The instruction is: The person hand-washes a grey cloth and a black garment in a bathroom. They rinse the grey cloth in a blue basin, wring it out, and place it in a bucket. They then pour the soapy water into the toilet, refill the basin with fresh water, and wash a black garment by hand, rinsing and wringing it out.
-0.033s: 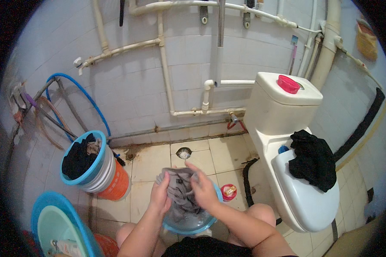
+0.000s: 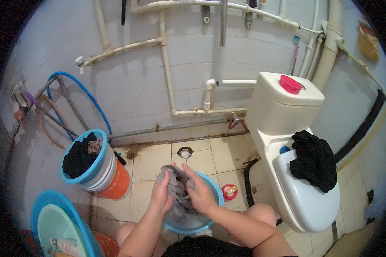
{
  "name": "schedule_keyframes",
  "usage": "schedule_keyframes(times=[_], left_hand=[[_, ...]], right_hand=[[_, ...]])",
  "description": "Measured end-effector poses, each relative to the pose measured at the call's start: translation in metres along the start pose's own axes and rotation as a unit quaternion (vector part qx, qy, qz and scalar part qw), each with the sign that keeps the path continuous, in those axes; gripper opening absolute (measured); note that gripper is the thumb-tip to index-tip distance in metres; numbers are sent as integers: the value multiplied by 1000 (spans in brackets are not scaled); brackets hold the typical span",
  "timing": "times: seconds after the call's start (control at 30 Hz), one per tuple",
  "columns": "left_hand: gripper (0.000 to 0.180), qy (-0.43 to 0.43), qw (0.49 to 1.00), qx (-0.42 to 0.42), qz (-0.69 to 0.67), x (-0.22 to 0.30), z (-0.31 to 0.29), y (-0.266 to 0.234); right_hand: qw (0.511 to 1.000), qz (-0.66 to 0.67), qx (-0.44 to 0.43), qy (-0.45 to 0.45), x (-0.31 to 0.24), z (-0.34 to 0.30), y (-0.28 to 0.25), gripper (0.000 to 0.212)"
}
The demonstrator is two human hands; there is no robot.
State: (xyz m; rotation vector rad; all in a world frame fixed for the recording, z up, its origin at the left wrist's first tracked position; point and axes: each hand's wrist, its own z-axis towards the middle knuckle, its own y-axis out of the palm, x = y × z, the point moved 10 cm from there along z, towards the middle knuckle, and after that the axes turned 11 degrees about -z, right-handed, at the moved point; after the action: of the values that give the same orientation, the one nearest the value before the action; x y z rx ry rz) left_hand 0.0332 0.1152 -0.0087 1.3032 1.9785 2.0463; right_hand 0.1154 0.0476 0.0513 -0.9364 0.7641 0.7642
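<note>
A wet grey cloth (image 2: 179,188) is gripped between my hands, its lower part hanging into a blue basin (image 2: 211,180) on the floor between my legs. My left hand (image 2: 162,191) is closed on the cloth's left side, thumb up. On the other side my right hand (image 2: 199,192) presses the cloth's right edge, fingers wrapped partly behind it. Folds of the fabric bunch up between the palms. Greyish water shows in the basin around the cloth's lower end. Just right of the basin stands a small red dish (image 2: 229,192) with something yellowish in it.
At left, a blue basin of dark clothes (image 2: 79,160) sits on an orange-and-white bucket (image 2: 116,182). Nearer are nested basins (image 2: 51,210) holding a bottle. A black garment (image 2: 313,160) lies on the lid of the toilet (image 2: 283,111) at right. Beyond the basin is a floor drain (image 2: 185,152).
My hands have come closer together, and the cloth, spread wider before, is now narrower and more bunched. More of the basin's right side shows.
</note>
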Motion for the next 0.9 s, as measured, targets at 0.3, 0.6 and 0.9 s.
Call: schedule_keyframes(times=[0.3, 0.6, 0.9], left_hand=[[49, 1, 981, -16, 193, -57, -22, -11], [52, -75, 981, 40, 173, -71, -46, 4], [55, -73, 995, 48, 56, -63, -23, -26]], right_hand=[[999, 29, 35, 5, 27, 17, -2, 48], [999, 15, 29, 28, 47, 20, 10, 48], [994, -105, -24, -24, 25, -2, 32, 49]])
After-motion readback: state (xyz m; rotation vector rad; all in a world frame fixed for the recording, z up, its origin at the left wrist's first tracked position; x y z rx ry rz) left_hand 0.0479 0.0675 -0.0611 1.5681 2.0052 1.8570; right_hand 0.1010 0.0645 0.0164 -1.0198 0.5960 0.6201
